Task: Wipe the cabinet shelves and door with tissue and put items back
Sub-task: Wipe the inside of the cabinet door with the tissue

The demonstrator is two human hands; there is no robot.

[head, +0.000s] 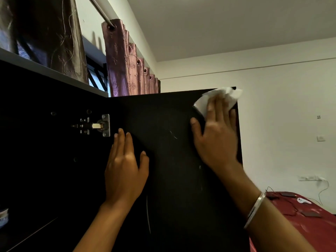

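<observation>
The black cabinet door [169,124] stands open, its inner face toward me, with faint pale scratches on it. My right hand [216,135] presses a white tissue [231,96] flat against the door's upper right corner, fingers spread over it. My left hand [125,164] lies flat on the door near the hinge side, fingers apart, holding nothing. A metal hinge [99,125] joins the door to the dark cabinet interior [36,142] on the left. A shelf edge [31,231] shows at the lower left.
Purple curtains [127,70] hang from a rod behind the cabinet top. A bed with a red cover [305,226] lies at the lower right, with small dark items and a white object on it. White wall with sockets is to the right.
</observation>
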